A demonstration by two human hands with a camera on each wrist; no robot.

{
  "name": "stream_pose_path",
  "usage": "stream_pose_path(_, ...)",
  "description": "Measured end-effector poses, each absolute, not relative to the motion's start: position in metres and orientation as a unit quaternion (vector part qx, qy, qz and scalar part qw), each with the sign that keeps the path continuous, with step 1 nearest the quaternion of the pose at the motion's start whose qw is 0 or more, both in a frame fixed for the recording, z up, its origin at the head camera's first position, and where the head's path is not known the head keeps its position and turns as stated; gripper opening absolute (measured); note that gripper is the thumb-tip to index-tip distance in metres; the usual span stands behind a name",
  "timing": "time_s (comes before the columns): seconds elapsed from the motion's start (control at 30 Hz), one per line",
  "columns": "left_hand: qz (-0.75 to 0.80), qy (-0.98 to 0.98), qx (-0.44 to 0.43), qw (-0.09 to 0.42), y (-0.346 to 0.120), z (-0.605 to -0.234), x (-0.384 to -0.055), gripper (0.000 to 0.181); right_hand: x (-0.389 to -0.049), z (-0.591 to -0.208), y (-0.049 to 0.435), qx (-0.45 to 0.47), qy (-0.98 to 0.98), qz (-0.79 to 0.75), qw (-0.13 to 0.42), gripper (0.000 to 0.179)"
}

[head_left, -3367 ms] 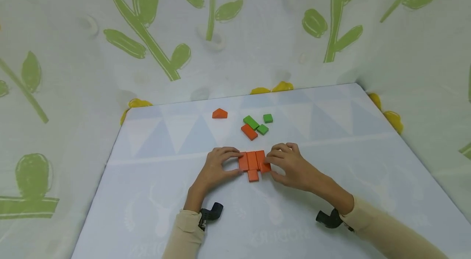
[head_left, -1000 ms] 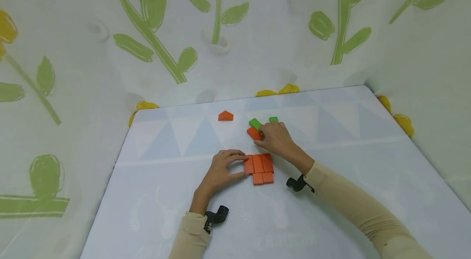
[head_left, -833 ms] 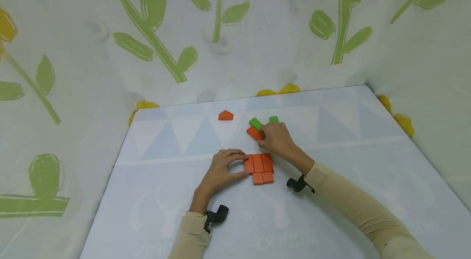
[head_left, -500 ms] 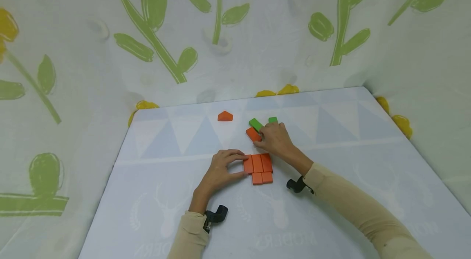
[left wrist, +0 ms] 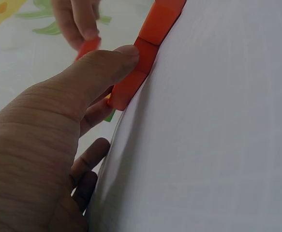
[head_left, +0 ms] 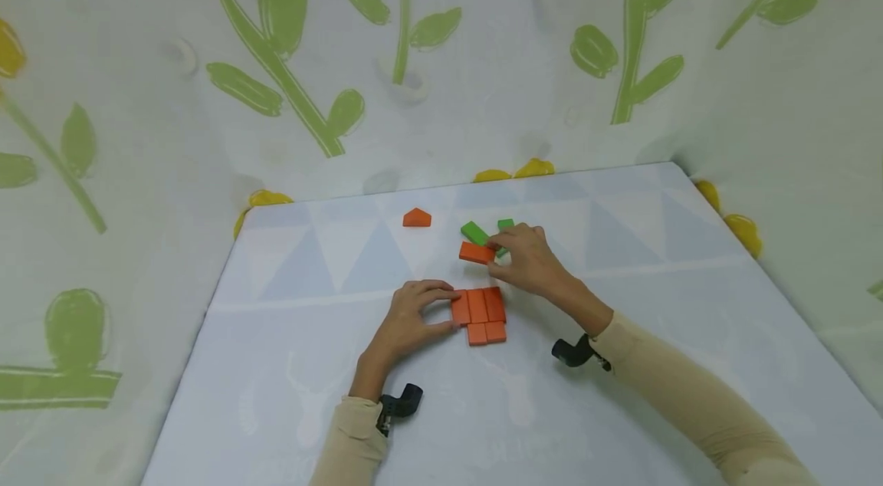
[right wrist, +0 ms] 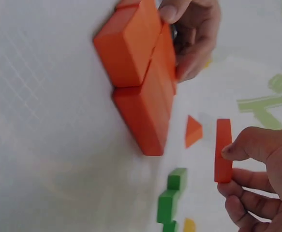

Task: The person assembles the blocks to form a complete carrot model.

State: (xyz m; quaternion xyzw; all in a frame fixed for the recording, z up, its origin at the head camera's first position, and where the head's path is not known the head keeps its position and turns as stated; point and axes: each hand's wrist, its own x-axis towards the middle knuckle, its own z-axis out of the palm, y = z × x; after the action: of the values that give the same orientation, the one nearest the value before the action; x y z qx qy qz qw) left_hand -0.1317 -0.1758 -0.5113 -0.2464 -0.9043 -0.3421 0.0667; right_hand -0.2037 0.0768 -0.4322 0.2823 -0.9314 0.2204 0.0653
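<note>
Several orange blocks [head_left: 478,307] lie flat side by side, longer ones in a row and two small ones along its near edge. My left hand [head_left: 410,310] holds the leftmost long block [head_left: 460,309], thumb at its near end and a finger at its far end. Farther out, my right hand [head_left: 527,260] pinches a loose long orange block [head_left: 474,253] between thumb and fingers. In the right wrist view this pinched block [right wrist: 223,150] appears raised off the table. Behind it lie a long green block [head_left: 474,233] and a small green block [head_left: 506,224]; another green piece [head_left: 503,251] is partly hidden by my fingers.
An orange roof-shaped block [head_left: 417,218] lies alone near the far edge of the table [head_left: 310,363]. Flower-patterned cloth [head_left: 483,87] rises behind the table and at both sides. A black camera [head_left: 400,402] sits on each wrist.
A second small orange block has joined the near edge of the group. My right hand has moved out to the loose orange block, gripped it, turned and lifted it. The left hand stays put.
</note>
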Motion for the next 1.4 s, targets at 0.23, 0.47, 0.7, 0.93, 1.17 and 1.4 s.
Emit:
stream_pose_path(0.23, -0.340, -0.907, -0.244, 0.053, -0.179, -0.508, -0.134, 0.045, -0.176, -0.422, 0.095, 0.324, -0.907, 0.261, 0.065, 0.021)
stream_pose_path(0.47, -0.336, -0.909, -0.241, 0.045, -0.179, -0.510, -0.135, 0.047, -0.144, -0.424, 0.108, 0.375, -0.888, 0.254, 0.077, 0.024)
stream_pose_path(0.7, -0.341, -0.906, -0.244, 0.055, -0.178, -0.507, -0.133, 0.046, -0.119, -0.433, 0.113, 0.419, -0.872, 0.234, 0.095, 0.026)
stream_pose_path(0.93, -0.344, -0.903, -0.251, 0.059, -0.177, -0.507, -0.133, 0.046, -0.103, -0.447, 0.113, 0.444, -0.865, 0.215, 0.090, 0.031)
stream_pose_path(1.17, -0.344, -0.904, -0.247, 0.053, -0.176, -0.509, -0.133, 0.047, -0.098, -0.459, 0.113, 0.455, -0.861, 0.205, 0.102, 0.026)
stream_pose_path(1.4, -0.339, -0.905, -0.252, 0.055, -0.175, -0.510, -0.133, 0.049, -0.098, -0.466, 0.113, 0.455, -0.863, 0.187, 0.112, 0.024)
